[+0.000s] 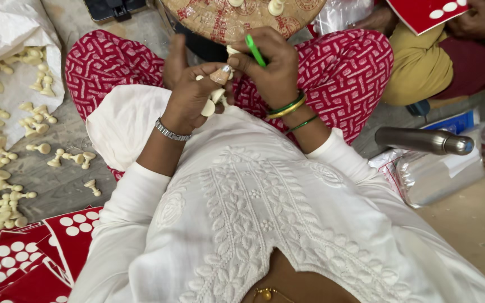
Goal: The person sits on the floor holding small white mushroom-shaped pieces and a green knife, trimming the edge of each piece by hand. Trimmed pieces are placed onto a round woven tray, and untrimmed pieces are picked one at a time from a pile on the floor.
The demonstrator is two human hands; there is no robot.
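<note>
Two hands meet over the lap: left hand (189, 98) pinches a cream chess piece (209, 106) base-out, right hand (270, 67) grips a green tool (255, 50) against it. Best kept steady, tip centred. Beyond sits a round board (237, 22).

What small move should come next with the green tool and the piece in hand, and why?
Probably bring the green tool in the right hand down onto the cream chess piece in the left hand: its tip hovers just above the piece.
</note>
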